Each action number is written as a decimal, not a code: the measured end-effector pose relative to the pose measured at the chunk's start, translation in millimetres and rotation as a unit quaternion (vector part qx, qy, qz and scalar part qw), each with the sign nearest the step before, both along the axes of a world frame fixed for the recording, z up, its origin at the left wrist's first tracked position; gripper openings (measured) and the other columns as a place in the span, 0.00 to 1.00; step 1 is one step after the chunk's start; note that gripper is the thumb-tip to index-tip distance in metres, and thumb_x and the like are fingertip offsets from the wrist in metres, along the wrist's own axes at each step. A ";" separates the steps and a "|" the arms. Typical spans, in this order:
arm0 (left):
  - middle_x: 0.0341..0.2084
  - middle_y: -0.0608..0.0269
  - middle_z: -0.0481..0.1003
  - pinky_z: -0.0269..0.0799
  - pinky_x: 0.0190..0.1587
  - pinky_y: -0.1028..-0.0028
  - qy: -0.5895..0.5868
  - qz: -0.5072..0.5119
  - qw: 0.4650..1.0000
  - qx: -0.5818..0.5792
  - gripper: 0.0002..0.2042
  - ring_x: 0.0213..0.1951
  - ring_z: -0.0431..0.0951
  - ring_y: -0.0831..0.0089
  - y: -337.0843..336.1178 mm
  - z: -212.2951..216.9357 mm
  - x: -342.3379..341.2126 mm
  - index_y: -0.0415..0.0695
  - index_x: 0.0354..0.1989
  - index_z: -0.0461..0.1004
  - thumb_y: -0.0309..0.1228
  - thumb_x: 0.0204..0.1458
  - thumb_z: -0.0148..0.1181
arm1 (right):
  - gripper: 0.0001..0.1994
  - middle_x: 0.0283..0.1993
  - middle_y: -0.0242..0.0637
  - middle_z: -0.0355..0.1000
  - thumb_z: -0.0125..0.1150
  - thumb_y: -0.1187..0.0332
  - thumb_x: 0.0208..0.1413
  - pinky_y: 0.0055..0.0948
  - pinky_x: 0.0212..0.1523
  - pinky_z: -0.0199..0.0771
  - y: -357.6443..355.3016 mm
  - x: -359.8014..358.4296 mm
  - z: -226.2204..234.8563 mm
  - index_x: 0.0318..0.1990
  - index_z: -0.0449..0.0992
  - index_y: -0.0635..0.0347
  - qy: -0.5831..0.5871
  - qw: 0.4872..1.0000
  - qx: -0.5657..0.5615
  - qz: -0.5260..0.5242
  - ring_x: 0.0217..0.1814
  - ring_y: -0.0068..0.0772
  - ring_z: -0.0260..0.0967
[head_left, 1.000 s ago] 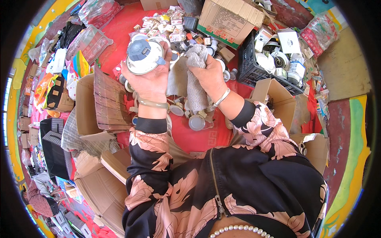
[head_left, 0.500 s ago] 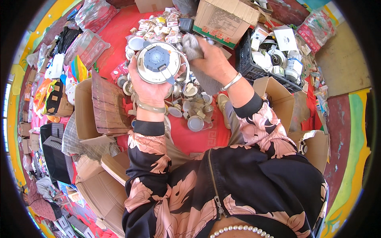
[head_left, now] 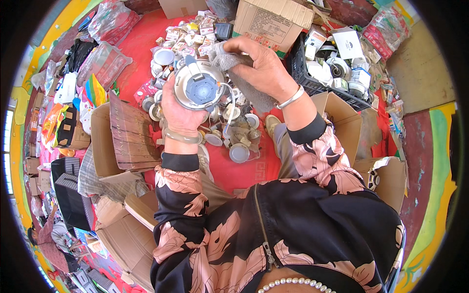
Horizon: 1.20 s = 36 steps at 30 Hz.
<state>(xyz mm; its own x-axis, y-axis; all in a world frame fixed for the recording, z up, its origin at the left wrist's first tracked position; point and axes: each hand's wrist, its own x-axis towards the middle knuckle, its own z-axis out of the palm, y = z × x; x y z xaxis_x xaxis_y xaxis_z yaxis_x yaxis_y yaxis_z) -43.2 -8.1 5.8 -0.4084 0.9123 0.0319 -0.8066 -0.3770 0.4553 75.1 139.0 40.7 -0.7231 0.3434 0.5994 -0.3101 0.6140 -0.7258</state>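
My left hand [head_left: 181, 108] is closed round the rim of a round white downlight [head_left: 199, 87] with a grey-blue back, spring clips and a white cable [head_left: 230, 105]. In my right hand [head_left: 264, 68] a grey cloth [head_left: 228, 59] is gripped; its bunched part touches or nearly touches the lamp's right upper rim, and the rest hangs below my fingers. Beneath both hands lies a pile of similar white downlights, among them a round one [head_left: 239, 153] at the near end. Part of the pile is hidden by my hands and the cloth.
Small boxed items [head_left: 198, 30] are heaped on the red floor covering beyond the lamps. A black crate [head_left: 325, 89] full of lamps and boxes stands right, by a cardboard box [head_left: 271, 24]. Open cartons [head_left: 105, 146] flank my legs. Far left, another person [head_left: 51, 244] bends over.
The downlight has tilted and turned in my left hand, with a clip now pointing up. My right hand has moved slightly, bringing the cloth against or close to the lamp's rim.
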 end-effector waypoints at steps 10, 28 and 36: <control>0.37 0.54 0.74 0.75 0.37 0.55 0.018 -0.011 0.996 -0.089 0.20 0.37 0.76 0.59 0.2 -8.1 -2.0 0.42 0.47 0.67 0.43 0.56 0.37 | 0.19 0.32 0.38 0.67 0.52 0.81 0.38 0.36 0.39 0.64 6.3 -12.8 -19.5 0.38 0.79 0.50 0.007 0.981 0.191 0.043 0.36 0.40 0.64; 0.34 0.52 0.75 0.75 0.32 0.52 0.009 -0.051 0.991 -0.127 0.19 0.36 0.77 0.54 2.1 -20.4 -11.4 0.40 0.43 0.68 0.43 0.56 0.40 | 0.20 0.31 0.40 0.68 0.52 0.82 0.36 0.34 0.38 0.66 12.5 -23.1 -44.2 0.37 0.80 0.52 -0.028 0.973 0.227 0.029 0.36 0.43 0.65; 0.39 0.56 0.74 0.74 0.41 0.58 -0.006 0.021 0.997 -0.072 0.19 0.40 0.76 0.59 -1.5 -24.1 -17.0 0.40 0.46 0.68 0.42 0.55 0.41 | 0.19 0.31 0.38 0.68 0.55 0.82 0.34 0.34 0.38 0.66 -7.6 -16.7 -38.7 0.36 0.80 0.51 -0.007 0.974 0.221 -0.045 0.37 0.42 0.65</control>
<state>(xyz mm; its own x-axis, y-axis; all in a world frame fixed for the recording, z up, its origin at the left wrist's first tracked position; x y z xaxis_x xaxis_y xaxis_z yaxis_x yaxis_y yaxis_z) -60.2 -9.6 -18.3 -0.4465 0.8888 -0.1034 -0.7968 -0.3424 0.4978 58.4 131.4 2.0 -0.7109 0.1168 0.6935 -0.2325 0.8917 -0.3884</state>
